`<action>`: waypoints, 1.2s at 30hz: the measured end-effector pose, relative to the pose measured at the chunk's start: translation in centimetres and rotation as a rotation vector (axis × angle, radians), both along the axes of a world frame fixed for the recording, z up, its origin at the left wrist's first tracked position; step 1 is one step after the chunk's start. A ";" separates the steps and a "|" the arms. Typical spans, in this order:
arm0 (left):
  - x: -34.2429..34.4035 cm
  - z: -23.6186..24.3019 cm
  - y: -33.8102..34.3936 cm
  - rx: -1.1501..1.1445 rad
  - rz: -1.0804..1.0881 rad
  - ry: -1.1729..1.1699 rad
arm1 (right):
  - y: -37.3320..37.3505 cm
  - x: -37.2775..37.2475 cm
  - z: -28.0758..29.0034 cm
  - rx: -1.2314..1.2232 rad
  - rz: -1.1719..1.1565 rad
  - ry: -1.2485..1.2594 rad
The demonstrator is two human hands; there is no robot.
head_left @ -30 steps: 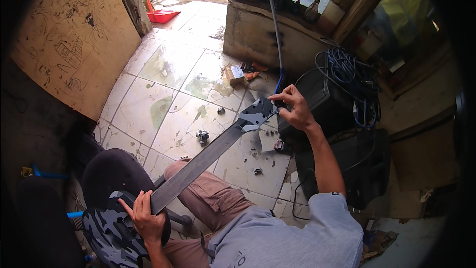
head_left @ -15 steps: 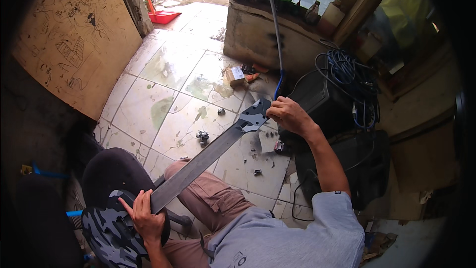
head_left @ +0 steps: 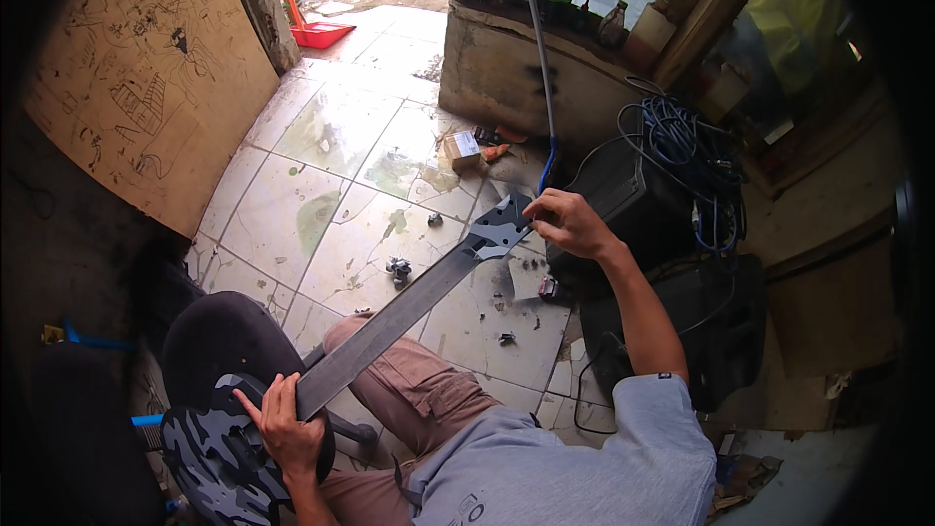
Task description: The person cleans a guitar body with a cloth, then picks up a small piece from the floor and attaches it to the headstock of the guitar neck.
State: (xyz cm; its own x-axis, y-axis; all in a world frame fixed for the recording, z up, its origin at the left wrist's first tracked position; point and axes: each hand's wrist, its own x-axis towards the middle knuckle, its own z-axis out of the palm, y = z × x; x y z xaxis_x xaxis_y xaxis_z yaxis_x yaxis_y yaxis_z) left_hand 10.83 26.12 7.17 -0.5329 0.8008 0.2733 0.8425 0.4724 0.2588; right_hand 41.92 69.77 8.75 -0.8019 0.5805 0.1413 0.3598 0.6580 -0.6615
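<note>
An electric guitar (head_left: pixel 385 326) with no strings on it lies slantwise across my lap. Its body (head_left: pixel 209 453), painted in grey and black camouflage, is at the lower left, and its headstock (head_left: pixel 503 226) with several round holes points to the upper right. My left hand (head_left: pixel 290 431) grips the guitar where neck meets body, thumb and fingers spread over it. At the right edge of the headstock is my right hand (head_left: pixel 573 224), its fingers bent and pinched together. What they hold, if anything, is too small to make out.
Small dark metal parts (head_left: pixel 398 270) lie scattered on the tiled floor (head_left: pixel 390 200). A small cardboard box (head_left: pixel 460 150) sits farther off. Black cases (head_left: pixel 672 331) with coiled cables (head_left: pixel 687 131) stand at the right. On the left are a black seat (head_left: pixel 219 331) and a drawn-on board (head_left: pixel 146 78).
My right hand has shifted slightly at the headstock edge, its fingers changing their bend. The guitar and my left hand stay in place.
</note>
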 end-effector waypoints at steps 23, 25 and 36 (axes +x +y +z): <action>0.0 0.0 0.1 0.023 -0.033 -0.038 | -0.4 -1.7 -1.0 0.519 0.160 -0.243; 0.1 0.2 0.2 0.020 -0.035 -0.043 | -0.4 -1.8 -1.4 0.572 0.141 -0.234; 0.1 0.7 0.3 0.019 -0.015 -0.045 | 0.1 -0.2 0.5 -0.139 -0.060 0.067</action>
State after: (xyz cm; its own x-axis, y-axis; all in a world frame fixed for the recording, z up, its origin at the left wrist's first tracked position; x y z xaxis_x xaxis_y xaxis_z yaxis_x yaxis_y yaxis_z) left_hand 10.91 26.44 7.83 -0.5332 0.8037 0.2642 0.8366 0.4545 0.3058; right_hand 41.76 69.92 9.20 -0.7567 0.6447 0.1085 0.3474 0.5371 -0.7687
